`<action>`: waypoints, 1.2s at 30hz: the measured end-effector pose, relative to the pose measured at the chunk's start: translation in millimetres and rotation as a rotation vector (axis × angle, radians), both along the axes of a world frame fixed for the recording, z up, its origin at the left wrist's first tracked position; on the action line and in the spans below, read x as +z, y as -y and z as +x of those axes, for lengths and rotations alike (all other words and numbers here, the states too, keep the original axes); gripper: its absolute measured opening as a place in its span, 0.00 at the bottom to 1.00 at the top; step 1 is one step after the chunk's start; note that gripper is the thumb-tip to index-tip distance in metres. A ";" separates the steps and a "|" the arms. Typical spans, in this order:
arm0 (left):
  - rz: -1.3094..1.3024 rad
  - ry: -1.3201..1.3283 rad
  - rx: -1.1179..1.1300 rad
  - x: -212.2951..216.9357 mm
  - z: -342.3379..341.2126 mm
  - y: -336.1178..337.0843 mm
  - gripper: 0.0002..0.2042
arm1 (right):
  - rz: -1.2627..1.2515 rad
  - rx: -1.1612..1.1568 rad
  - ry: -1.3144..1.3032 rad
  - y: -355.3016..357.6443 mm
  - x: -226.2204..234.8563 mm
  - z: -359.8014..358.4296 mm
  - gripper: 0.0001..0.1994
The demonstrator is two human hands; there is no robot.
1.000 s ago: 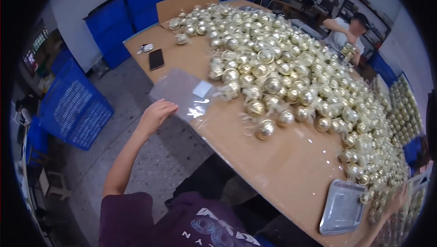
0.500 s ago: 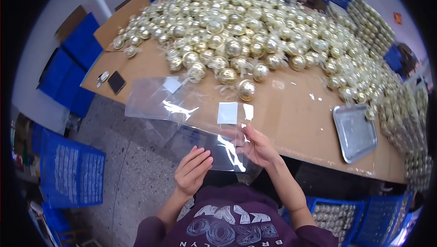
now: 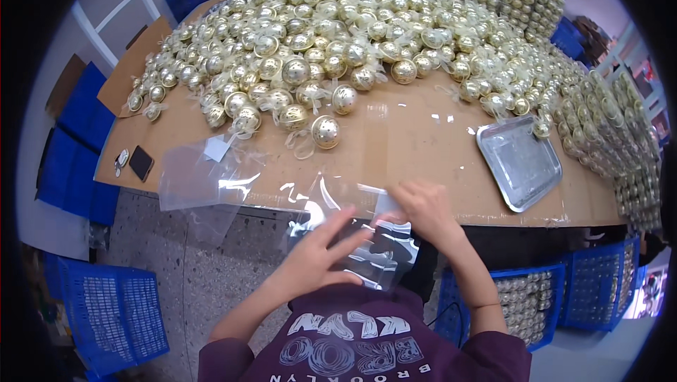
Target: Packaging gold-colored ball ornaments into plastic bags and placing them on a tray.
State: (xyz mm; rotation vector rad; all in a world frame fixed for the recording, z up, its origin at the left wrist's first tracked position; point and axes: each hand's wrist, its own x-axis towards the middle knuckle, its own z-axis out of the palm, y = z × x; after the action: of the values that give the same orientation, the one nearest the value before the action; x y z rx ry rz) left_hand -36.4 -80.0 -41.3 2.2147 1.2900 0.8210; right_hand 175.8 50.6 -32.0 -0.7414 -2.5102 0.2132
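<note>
In front of my body is a shiny clear plastic sheet (image 3: 388, 259), bent and catching the light, with a white square label (image 3: 386, 204) near its upper edge. My right hand (image 3: 429, 214) is closed on that edge beside the label; its fingertips are partly hidden. Fingers spread, my left hand (image 3: 321, 255) rests against the sheet's left part. Another clear plastic sheet (image 3: 187, 177) with a white label (image 3: 216, 148) lies at the table's front edge, to the left. Gold ornament balls (image 3: 326, 132) with pale ribbons are heaped beyond the hands.
A metal tray (image 3: 520, 163) sits on the cardboard-covered table (image 3: 416, 142) at right, near stacked clear packs of gold balls (image 3: 599, 121). A phone (image 3: 142, 163) lies at left. Blue crates (image 3: 113, 311) flank me below table height. Someone's hands show at the far side.
My right hand has gone from open beneath the sheet to closed on its upper edge by the label. My left hand has spread its fingers and shifted right. The view has tilted.
</note>
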 end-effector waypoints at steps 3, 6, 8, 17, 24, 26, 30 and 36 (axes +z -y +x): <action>0.194 -0.236 0.097 45.0 6.3 -36.6 0.37 | 0.141 0.064 0.006 -1.9 -2.8 11.3 0.23; -0.130 -0.171 0.125 53.9 15.9 -47.5 0.27 | 0.127 0.071 -0.138 -3.9 16.8 18.5 0.22; 0.017 0.118 0.232 55.1 19.4 -60.1 0.19 | -0.155 0.009 -0.562 -8.5 32.4 30.0 0.22; 0.427 0.583 0.360 49.1 47.8 -112.3 0.12 | -0.626 -0.208 -1.323 -12.5 26.5 9.6 0.09; 0.217 0.947 0.370 20.7 59.0 -128.5 0.12 | -0.168 -0.540 -1.506 -52.1 24.4 -25.0 0.15; 0.140 0.982 0.312 8.9 61.7 -132.2 0.13 | -0.181 -0.451 -1.470 -70.1 8.1 -14.9 0.16; 0.213 1.460 0.165 30.7 89.7 -146.4 0.18 | 0.167 -0.190 -1.282 -76.1 25.2 -27.0 0.23; 0.413 0.933 0.062 12.6 62.3 -160.0 0.20 | -0.113 0.114 -1.082 -79.9 24.8 1.8 0.23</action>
State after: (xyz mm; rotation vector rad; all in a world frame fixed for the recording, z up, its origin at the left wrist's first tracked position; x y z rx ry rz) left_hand 25.9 80.0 -28.7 1.6377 0.7481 1.9652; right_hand 177.6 130.5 -7.1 -0.3517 -1.5054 0.6098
